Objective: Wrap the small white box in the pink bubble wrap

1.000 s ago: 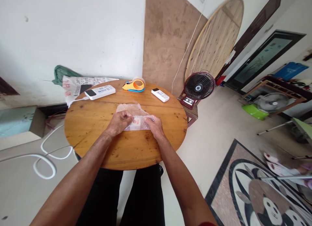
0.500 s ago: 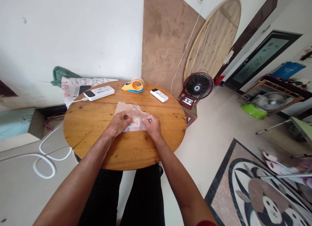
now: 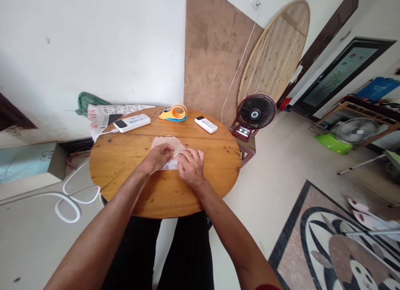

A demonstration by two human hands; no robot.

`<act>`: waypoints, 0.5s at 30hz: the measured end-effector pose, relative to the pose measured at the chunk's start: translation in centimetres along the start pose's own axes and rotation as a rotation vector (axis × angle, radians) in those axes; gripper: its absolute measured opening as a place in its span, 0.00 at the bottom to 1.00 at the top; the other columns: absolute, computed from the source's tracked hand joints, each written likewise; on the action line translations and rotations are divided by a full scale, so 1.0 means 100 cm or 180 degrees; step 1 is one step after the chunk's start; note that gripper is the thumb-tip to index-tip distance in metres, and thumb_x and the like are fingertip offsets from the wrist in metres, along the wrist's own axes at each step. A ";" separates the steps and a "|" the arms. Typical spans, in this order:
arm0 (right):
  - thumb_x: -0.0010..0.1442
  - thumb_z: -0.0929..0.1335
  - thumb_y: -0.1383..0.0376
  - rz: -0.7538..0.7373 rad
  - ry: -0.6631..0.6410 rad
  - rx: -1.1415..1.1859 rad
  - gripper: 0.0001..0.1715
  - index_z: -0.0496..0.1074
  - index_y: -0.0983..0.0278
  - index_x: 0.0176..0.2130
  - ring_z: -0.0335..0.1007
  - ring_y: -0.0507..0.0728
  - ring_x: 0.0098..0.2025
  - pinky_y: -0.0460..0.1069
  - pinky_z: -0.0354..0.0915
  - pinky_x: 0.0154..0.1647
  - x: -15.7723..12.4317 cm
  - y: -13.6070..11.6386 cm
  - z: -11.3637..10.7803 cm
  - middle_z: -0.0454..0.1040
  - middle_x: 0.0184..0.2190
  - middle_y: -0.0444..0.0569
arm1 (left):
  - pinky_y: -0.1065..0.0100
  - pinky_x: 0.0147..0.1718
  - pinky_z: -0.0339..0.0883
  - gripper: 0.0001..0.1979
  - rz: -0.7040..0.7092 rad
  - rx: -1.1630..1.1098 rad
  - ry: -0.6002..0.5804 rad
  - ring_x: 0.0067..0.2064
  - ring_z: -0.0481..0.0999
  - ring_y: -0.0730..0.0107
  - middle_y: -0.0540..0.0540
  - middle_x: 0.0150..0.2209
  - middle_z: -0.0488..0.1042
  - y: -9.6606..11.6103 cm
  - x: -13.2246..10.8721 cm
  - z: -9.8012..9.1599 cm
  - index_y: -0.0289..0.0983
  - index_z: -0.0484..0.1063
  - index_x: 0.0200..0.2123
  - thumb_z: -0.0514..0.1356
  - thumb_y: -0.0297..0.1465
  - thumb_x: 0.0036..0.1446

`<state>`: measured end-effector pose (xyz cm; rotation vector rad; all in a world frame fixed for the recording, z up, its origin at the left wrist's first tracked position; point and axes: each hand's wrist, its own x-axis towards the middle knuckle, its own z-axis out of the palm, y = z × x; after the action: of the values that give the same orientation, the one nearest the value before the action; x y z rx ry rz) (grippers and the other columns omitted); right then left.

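A sheet of clear bubble wrap (image 3: 168, 141) lies on the round wooden table (image 3: 125, 156), its right side folded inward. My left hand (image 3: 158, 156) is closed, thumb and fingers pinching the wrap near its middle. On the right edge, the curled fingers of my right hand (image 3: 191, 166) grip the folded part and press it inward. Whatever lies inside the wrap is hidden under the fold and my fingers.
Along the table's far side are a white device with a cable (image 3: 133, 122), an orange tape dispenser (image 3: 174, 113) and a smaller white device (image 3: 206, 124). A dark red fan (image 3: 255, 113) stands on a stool to the right. White cable loops (image 3: 70, 206) hang at left.
My right hand has turned over and brought the wrap's right side inward. The small white piece with red print is now covered. My left hand stays in nearly the same place.
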<state>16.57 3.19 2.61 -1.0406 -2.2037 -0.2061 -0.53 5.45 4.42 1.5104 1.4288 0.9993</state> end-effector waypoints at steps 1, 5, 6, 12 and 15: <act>0.65 0.62 0.67 -0.0112 -0.0105 -0.0009 0.11 0.73 0.61 0.43 0.62 0.58 0.54 0.56 0.48 0.55 0.000 -0.002 0.001 0.75 0.48 0.49 | 0.69 0.29 0.61 0.14 0.0017 0.0039 0.0022 0.29 0.68 0.71 0.52 0.26 0.71 0.000 0.000 0.000 0.37 0.70 0.30 0.59 0.36 0.37; 0.68 0.60 0.63 -0.0167 -0.0363 -0.0042 0.14 0.72 0.63 0.44 0.64 0.57 0.49 0.56 0.49 0.53 0.001 -0.005 0.005 0.76 0.46 0.51 | 0.69 0.31 0.63 0.14 0.0004 0.0013 -0.0026 0.30 0.69 0.70 0.52 0.26 0.72 0.000 0.001 -0.001 0.37 0.70 0.31 0.58 0.37 0.37; 0.68 0.59 0.63 -0.0144 -0.0386 -0.0039 0.15 0.72 0.63 0.44 0.64 0.57 0.48 0.56 0.49 0.53 0.001 -0.004 0.005 0.76 0.47 0.51 | 0.69 0.31 0.63 0.15 0.0001 0.0002 -0.0035 0.29 0.69 0.70 0.52 0.26 0.72 -0.001 0.001 -0.001 0.37 0.70 0.31 0.58 0.37 0.37; 0.68 0.59 0.62 -0.0147 -0.0424 0.0015 0.15 0.71 0.62 0.48 0.63 0.58 0.53 0.56 0.48 0.54 0.002 -0.003 0.003 0.74 0.52 0.51 | 0.68 0.32 0.64 0.16 0.0070 -0.0121 -0.0035 0.31 0.71 0.68 0.49 0.30 0.75 0.000 0.000 0.002 0.36 0.71 0.32 0.59 0.38 0.38; 0.68 0.60 0.62 -0.0157 -0.0436 0.0025 0.15 0.71 0.61 0.50 0.62 0.58 0.54 0.57 0.48 0.55 0.002 -0.004 0.002 0.74 0.52 0.50 | 0.69 0.29 0.62 0.17 -0.0105 0.0117 0.0208 0.30 0.70 0.68 0.49 0.29 0.75 0.003 -0.003 -0.002 0.36 0.72 0.33 0.61 0.39 0.38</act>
<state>16.11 3.15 2.66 -1.0239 -2.3528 -0.1520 -0.59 5.19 4.74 1.4880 1.5208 1.0157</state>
